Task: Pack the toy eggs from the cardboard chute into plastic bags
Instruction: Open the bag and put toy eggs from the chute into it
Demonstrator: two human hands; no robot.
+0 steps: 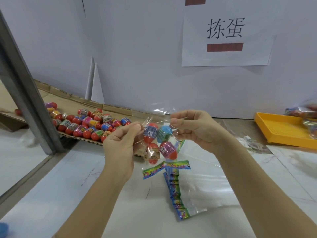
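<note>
A clear plastic bag [155, 134] hangs in front of me above the table with several toy eggs [151, 133] inside, red, blue and purple. My left hand [120, 143] pinches the bag's top left corner. My right hand [190, 129] pinches its top right corner. The bag's colourful printed strip [164, 166] hangs at the bottom. Many more toy eggs [89, 124] lie piled on the cardboard chute [113, 109] to the left.
A stack of empty bags [192, 191] with printed strips lies on the white table below my hands. A yellow tray [281, 129] holding filled bags stands at the right edge. A grey metal post [25, 90] slants at the left. A white wall with a paper sign [226, 40] is behind.
</note>
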